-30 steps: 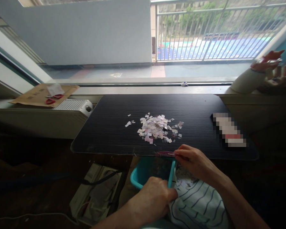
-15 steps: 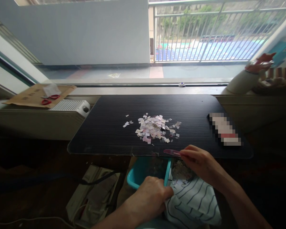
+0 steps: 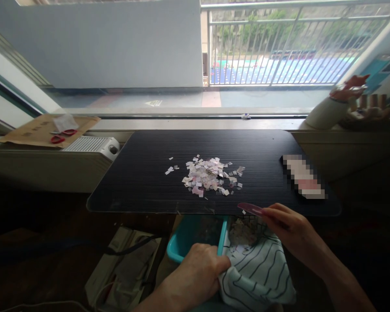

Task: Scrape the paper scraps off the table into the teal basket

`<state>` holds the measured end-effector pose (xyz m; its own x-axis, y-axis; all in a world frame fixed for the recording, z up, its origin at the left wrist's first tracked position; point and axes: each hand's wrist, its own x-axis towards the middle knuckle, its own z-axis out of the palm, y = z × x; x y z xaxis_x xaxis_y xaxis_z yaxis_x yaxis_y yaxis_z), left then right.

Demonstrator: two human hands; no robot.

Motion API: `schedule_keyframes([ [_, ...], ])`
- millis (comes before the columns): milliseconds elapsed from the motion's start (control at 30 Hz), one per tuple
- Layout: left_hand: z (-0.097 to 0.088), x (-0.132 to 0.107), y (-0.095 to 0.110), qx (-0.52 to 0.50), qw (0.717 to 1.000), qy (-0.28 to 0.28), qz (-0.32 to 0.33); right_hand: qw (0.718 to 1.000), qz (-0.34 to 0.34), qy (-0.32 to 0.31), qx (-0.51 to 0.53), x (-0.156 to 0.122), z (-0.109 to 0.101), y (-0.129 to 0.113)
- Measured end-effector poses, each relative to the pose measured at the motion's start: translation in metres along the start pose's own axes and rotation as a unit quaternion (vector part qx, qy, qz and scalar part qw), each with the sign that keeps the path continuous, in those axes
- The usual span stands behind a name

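Observation:
My right hand (image 3: 286,221) pinches a translucent pink plastic knife (image 3: 251,209), its blade pointing left over the near edge of the black table (image 3: 143,182). A small white scrap (image 3: 244,212) sits by the blade. On the tabletop lies a loose pile of small paper scraps (image 3: 205,174). Below the edge, my left hand (image 3: 204,264) is closed around the rim of a teal plastic bin (image 3: 173,251), against a striped cloth bag (image 3: 256,277). Inside the bag's mouth lie more paper scraps (image 3: 243,234). The fingers' undersides are hidden.
A blurred-out phone-shaped object (image 3: 303,177) rests on the table's right side. Red-handled scissors (image 3: 63,135) lie on a brown paper envelope (image 3: 42,130) at the left, by a white radiator (image 3: 92,145). A pale open box (image 3: 123,268) stands below left.
My right hand has moved right with the knife, and a small scrap now shows by the blade. My left hand keeps its grip. The whole view has shifted slightly.

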<state>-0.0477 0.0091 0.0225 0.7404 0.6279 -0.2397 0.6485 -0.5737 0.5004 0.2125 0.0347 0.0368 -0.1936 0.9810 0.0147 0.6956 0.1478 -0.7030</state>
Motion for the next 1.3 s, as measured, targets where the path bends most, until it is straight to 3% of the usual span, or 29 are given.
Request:
schedule_keyframes([
  [67,-0.001,0.003,0.000,-0.014,1.000,0.000,-0.001,1.000,0.018,0.004,-0.012,-0.006,-0.007,0.012],
  [233,-0.003,0.002,-0.002,-0.057,0.998,0.012,-0.008,0.996,0.034,-0.077,-0.022,-0.016,-0.017,0.012],
  [467,0.002,-0.011,-0.010,-0.069,0.997,0.038,-0.024,1.000,0.004,0.023,-0.020,0.031,-0.001,-0.006],
  [600,0.007,-0.015,-0.013,-0.080,0.996,0.040,-0.029,0.998,-0.003,0.023,-0.050,0.053,0.010,-0.011],
  [733,0.011,-0.016,-0.015,-0.083,0.995,0.041,-0.030,0.995,0.017,0.051,-0.082,0.053,0.008,-0.012],
  [1000,0.011,-0.013,-0.016,-0.073,0.996,0.054,-0.007,0.994,0.016,0.039,-0.097,0.043,0.004,-0.017],
  [1300,0.011,-0.012,-0.014,-0.087,0.994,0.063,-0.007,0.995,0.005,0.054,-0.087,0.052,0.009,-0.016],
])
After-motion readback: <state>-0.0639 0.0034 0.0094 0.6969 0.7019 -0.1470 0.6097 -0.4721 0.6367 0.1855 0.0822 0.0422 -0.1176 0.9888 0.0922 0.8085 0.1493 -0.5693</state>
